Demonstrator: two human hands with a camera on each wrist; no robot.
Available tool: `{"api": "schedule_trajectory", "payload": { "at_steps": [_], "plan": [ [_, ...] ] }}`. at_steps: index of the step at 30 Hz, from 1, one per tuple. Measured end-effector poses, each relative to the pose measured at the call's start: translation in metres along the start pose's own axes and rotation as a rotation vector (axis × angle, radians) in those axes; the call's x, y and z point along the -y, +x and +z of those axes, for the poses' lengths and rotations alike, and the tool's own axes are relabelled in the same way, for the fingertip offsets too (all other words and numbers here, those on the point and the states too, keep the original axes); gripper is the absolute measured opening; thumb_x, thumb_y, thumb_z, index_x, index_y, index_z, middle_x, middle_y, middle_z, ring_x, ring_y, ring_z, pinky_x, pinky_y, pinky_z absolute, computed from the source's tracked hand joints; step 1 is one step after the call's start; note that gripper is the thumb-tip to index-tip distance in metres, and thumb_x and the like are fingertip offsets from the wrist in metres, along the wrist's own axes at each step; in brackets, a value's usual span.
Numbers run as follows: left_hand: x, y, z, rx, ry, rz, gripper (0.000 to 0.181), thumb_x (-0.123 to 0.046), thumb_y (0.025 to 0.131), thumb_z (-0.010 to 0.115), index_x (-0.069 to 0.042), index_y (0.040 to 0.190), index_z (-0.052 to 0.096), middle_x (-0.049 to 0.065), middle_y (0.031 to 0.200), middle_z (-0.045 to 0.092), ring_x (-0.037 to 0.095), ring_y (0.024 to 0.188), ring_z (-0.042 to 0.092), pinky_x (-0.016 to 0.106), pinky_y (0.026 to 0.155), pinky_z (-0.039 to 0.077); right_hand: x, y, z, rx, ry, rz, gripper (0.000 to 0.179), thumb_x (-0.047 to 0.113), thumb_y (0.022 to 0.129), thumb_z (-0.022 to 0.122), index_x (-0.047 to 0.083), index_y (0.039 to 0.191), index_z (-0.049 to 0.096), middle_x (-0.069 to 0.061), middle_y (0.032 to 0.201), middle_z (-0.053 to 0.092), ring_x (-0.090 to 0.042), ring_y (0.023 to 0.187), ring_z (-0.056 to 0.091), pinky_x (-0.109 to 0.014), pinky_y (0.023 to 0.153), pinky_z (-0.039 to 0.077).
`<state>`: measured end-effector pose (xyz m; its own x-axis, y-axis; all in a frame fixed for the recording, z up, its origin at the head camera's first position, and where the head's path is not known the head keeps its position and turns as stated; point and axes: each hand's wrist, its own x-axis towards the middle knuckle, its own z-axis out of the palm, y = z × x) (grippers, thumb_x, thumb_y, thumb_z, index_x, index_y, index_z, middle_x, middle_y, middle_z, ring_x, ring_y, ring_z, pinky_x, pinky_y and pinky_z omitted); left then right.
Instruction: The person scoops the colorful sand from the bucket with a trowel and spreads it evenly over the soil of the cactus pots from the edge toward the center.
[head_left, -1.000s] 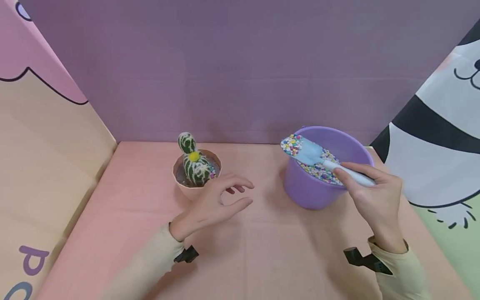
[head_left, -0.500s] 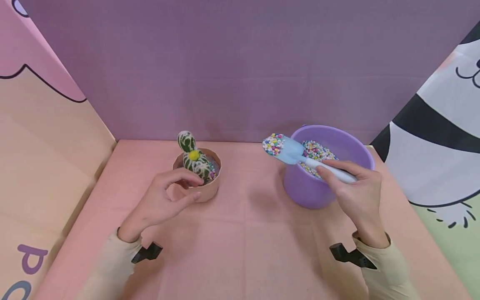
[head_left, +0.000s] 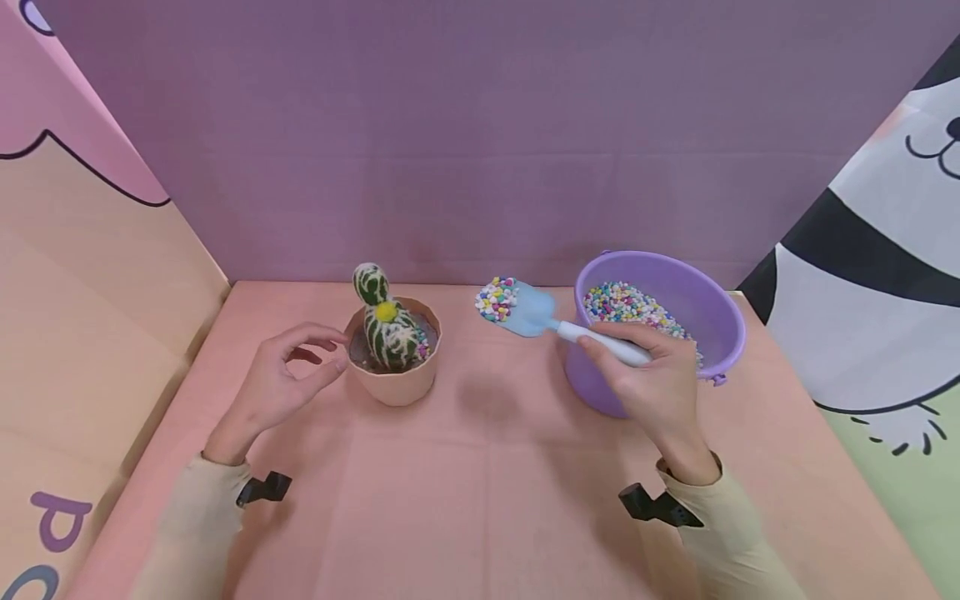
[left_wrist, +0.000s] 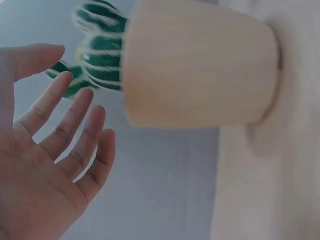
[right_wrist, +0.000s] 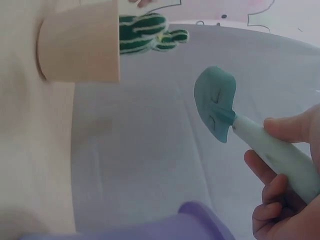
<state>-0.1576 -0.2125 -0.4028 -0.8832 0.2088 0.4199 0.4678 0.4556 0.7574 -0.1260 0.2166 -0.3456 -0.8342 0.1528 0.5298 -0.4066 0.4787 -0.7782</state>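
Note:
My right hand (head_left: 660,387) grips the white handle of a small trowel with a light blue blade (head_left: 534,310). Colourful pebbles (head_left: 497,299) lie heaped on the blade's tip, held above the table between the pot and the bucket. My left hand (head_left: 281,379), fingers relaxed and apart, is just left of a peach-coloured flower pot (head_left: 397,387); in the left wrist view its fingers (left_wrist: 100,155) hold nothing. In the pot stands a green striped cactus (head_left: 390,337) with a yellow flower, and a few coloured pebbles lie at its base.
A purple bucket (head_left: 720,333) partly filled with coloured pebbles (head_left: 622,300) stands on the right, partly behind my right hand. A pink cloth (head_left: 435,500) covers the table. A purple backdrop (head_left: 480,150) rises behind, with printed panels at both sides.
The trowel with its pebbles has moved left, from above the bucket to the gap before the pot. My left hand has drawn back leftward from in front of the pot to its left side.

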Motion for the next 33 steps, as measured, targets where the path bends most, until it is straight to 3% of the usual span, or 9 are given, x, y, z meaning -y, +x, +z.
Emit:
{"api": "schedule_trajectory", "payload": {
  "at_steps": [4, 13, 21, 27, 33],
  "plan": [
    [0.013, 0.000, 0.001, 0.030, 0.042, -0.031, 0.032, -0.007, 0.092, 0.080, -0.004, 0.124, 0.074, 0.008, 0.128, 0.072, 0.016, 0.111, 0.062, 0.023, 0.088, 0.052, -0.001, -0.002, 0.013, 0.036, 0.006, 0.019, 0.017, 0.008, 0.083, 0.090, 0.013, 0.100, 0.087, 0.019, 0.090, 0.079, -0.004, 0.079, 0.071, -0.015, 0.072, 0.054],
    [0.028, 0.000, 0.004, 0.063, 0.129, -0.055, 0.044, -0.014, 0.090, 0.084, -0.006, 0.132, 0.072, 0.012, 0.150, 0.060, 0.029, 0.129, 0.060, 0.036, 0.092, 0.053, -0.012, -0.003, 0.042, 0.081, 0.034, -0.001, 0.018, 0.005, 0.082, 0.090, 0.006, 0.099, 0.086, -0.011, 0.089, 0.081, -0.006, 0.072, 0.066, -0.016, 0.067, 0.051],
    [0.030, 0.002, 0.007, 0.082, 0.151, -0.054, 0.049, -0.018, 0.089, 0.086, -0.009, 0.135, 0.071, 0.012, 0.156, 0.056, 0.035, 0.144, 0.053, 0.049, 0.095, 0.053, -0.016, -0.005, 0.064, 0.113, 0.049, -0.010, 0.019, 0.008, 0.084, 0.091, 0.005, 0.101, 0.086, -0.012, 0.094, 0.082, -0.004, 0.077, 0.069, -0.015, 0.068, 0.053],
    [0.029, 0.003, 0.009, 0.103, 0.189, -0.040, 0.049, -0.021, 0.091, 0.085, -0.009, 0.136, 0.070, 0.013, 0.158, 0.055, 0.037, 0.144, 0.052, 0.053, 0.097, 0.054, -0.019, -0.005, 0.076, 0.126, 0.019, -0.027, 0.020, 0.008, 0.082, 0.091, 0.005, 0.102, 0.086, -0.009, 0.097, 0.083, -0.017, 0.083, 0.074, -0.014, 0.073, 0.054],
    [0.031, 0.003, 0.013, 0.079, 0.229, -0.028, 0.043, -0.023, 0.090, 0.086, -0.009, 0.128, 0.074, 0.012, 0.157, 0.057, 0.036, 0.143, 0.054, 0.053, 0.095, 0.055, -0.020, -0.006, 0.084, 0.126, -0.028, -0.068, 0.022, 0.008, 0.081, 0.091, 0.004, 0.101, 0.085, -0.010, 0.095, 0.082, -0.026, 0.087, 0.077, -0.014, 0.078, 0.053]
  ]
}}
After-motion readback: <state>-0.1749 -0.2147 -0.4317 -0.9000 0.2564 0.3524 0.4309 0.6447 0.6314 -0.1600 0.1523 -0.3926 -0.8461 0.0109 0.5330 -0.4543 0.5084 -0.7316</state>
